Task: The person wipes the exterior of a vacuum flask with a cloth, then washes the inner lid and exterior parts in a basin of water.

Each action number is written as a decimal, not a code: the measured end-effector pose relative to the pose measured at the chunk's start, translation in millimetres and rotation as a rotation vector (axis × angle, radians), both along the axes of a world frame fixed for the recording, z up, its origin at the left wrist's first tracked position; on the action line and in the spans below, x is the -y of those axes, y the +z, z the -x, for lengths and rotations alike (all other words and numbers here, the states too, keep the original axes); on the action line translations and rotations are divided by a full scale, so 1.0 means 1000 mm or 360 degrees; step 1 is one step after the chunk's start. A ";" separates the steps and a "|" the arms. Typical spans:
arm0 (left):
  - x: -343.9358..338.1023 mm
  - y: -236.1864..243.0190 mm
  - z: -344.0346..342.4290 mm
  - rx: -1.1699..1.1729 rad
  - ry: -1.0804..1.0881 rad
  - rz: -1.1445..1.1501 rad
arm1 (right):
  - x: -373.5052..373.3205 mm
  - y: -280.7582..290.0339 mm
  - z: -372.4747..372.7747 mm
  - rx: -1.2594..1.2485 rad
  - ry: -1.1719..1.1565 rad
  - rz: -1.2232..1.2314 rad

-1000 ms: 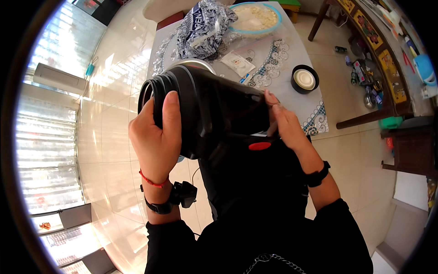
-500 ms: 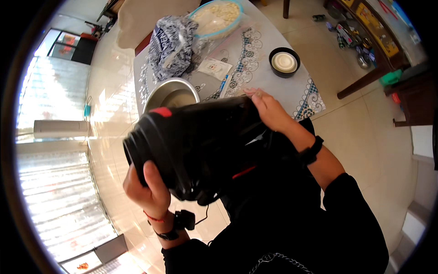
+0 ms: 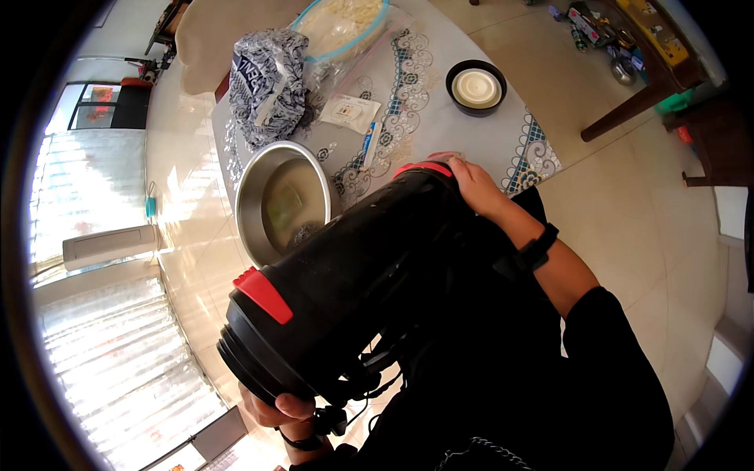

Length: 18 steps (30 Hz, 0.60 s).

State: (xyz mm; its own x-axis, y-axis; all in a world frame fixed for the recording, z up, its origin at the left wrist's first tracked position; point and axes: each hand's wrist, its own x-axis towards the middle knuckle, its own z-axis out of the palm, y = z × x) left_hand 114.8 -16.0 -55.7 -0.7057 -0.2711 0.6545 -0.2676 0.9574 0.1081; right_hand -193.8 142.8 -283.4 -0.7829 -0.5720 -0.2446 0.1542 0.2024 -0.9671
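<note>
- A big black jug with red parts fills the middle of the view, lying tilted, its wide end near and to the left, its narrow end far and to the right, over the near edge of the desk.
- On the desk just beyond it stands a steel bowl, whose near rim is covered by the jug.
- Farther off lie a crumpled patterned bag, a clear bag with pale food in it, a small white packet, a thin tube and, on the right, a round black lid with a white centre.
- The desk wears a pale cloth with a lace-like print.
- At far right, on the tiled floor, stands a dark wooden shelf with small items too blurred to name.
- The jug blocks most of the person's dark clothing and much of the desk's near side; its open mouth faces away from the camera, so the inside cannot be seen.
- The left hand is under the wide near end, mostly hidden; only fingertips curled around the rim show, with a dark strap at the wrist.
- The right hand lies flat on the narrow far end, fingers wrapped over it, pressing against it; a black band sits on that wrist.
- Both forearms come in from the lower edge, the right one bent outward.
</note>
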 end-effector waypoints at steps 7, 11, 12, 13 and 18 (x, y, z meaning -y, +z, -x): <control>-0.010 0.011 -0.005 0.0167 0.0036 -0.0144 | 0.015 0.139 -0.065 -0.1106 0.0376 0.0647; -0.020 0.013 -0.002 0.0201 0.0039 -0.0182 | 0.025 0.101 -0.041 -0.1150 0.0311 0.0534; -0.023 0.014 -0.003 0.0234 0.0022 -0.0197 | 0.012 0.061 -0.003 -0.1150 0.0316 0.0224; -0.020 0.013 -0.007 0.0254 0.0004 -0.0215 | 0.015 0.062 -0.008 -0.1025 0.0222 0.0264; -0.022 0.015 -0.003 0.0302 -0.0014 -0.0206 | 0.015 0.158 -0.068 -0.1337 0.0506 0.0624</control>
State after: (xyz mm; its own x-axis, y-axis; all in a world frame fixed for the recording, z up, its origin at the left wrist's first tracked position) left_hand 118.1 6.3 -41.1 -0.8157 -0.3375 0.4698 -0.2867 0.9413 0.1785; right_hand -126.1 127.9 -125.5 -0.4103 -0.7083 0.5745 -0.6215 -0.2439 -0.7445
